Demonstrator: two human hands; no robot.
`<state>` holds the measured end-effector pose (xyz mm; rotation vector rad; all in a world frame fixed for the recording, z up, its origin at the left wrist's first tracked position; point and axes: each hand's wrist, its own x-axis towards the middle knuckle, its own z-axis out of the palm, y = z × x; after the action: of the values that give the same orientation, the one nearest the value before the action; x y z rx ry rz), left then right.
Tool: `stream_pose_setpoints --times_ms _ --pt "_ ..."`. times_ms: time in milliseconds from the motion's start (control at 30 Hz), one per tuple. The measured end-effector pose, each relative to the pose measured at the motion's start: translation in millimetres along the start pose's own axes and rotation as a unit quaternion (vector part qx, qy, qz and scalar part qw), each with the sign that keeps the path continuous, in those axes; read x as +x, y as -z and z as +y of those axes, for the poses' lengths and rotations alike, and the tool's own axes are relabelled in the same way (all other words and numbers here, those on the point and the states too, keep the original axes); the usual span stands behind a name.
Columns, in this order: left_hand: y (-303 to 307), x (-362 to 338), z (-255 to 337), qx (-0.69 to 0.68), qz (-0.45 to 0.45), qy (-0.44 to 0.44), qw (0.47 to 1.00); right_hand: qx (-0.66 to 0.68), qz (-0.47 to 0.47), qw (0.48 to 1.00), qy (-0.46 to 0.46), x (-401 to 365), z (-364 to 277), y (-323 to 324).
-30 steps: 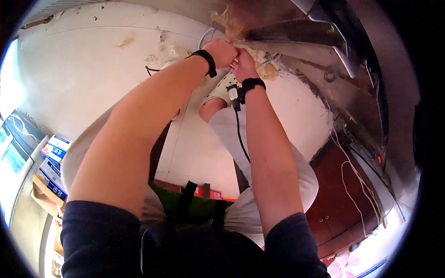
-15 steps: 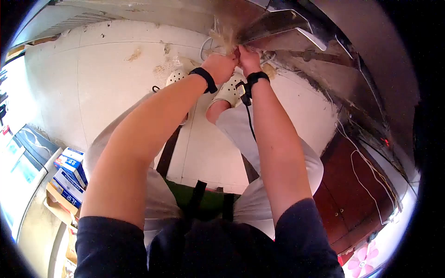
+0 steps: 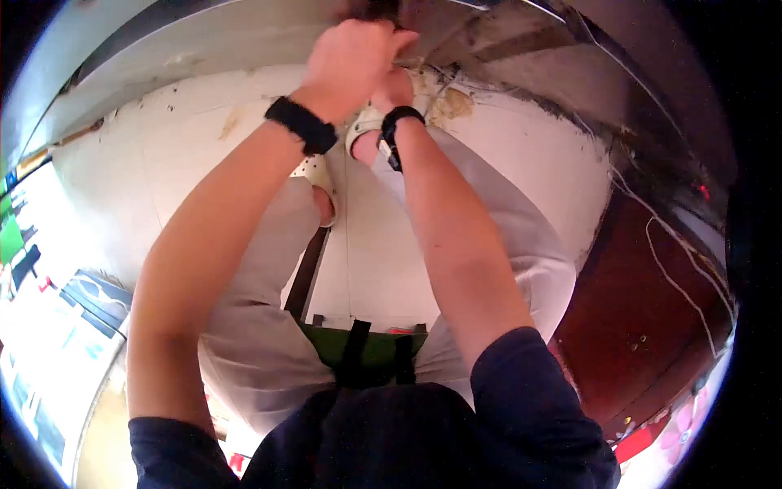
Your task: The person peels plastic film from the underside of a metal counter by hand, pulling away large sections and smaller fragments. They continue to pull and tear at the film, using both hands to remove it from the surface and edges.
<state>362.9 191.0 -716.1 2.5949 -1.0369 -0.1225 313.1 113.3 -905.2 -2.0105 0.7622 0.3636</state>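
My left hand [image 3: 349, 65], somewhat blurred, is raised at the top middle with its fingers curled. Just beyond it is a dark reddish-brown thing [image 3: 375, 10], too smeared to name. Below and to the right, my right hand [image 3: 397, 88] is closed and close against the left, which partly covers it. What either hand grips cannot be made out. A black band [image 3: 301, 125] circles my left wrist; another strap [image 3: 405, 114] is on the right one. Light perforated clogs [image 3: 314, 169] are on my feet below the hands.
Dark, grimy panels [image 3: 521, 49] slope down at the upper right. Pale floor tiles [image 3: 371, 261] lie between my knees, above a green seat [image 3: 326, 342]. To the right are a red-brown cabinet [image 3: 619, 318] and loose white cords [image 3: 676, 281]. A pink fan [image 3: 680, 428] shows at lower right.
Both hands have moved up and left in view, the left now above the right. The tan fibrous bundle at the hands no longer shows. The view has shifted, and the blue-and-white boxes are out of sight.
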Motion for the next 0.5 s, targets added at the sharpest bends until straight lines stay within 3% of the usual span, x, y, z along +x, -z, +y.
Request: stream_pose_setpoints --times_ms 133,233,333,433,500 --pt "-23 8 -5 0.019 0.067 -0.049 0.996 0.025 0.065 0.997 -0.019 1 7 -7" --pt "-20 20 -5 0.084 0.034 0.074 0.993 0.046 0.079 0.996 -0.019 2 2 -12" --pt "-17 23 2 0.155 -0.017 0.118 0.981 0.050 0.078 0.995 -0.028 -2 5 -16" --pt "-17 22 2 0.129 0.043 0.093 0.986 0.114 0.084 0.986 -0.089 -11 0 -21" --pt "-15 20 4 0.130 0.040 0.086 0.987 0.087 0.071 0.991 -0.076 -15 1 -24"
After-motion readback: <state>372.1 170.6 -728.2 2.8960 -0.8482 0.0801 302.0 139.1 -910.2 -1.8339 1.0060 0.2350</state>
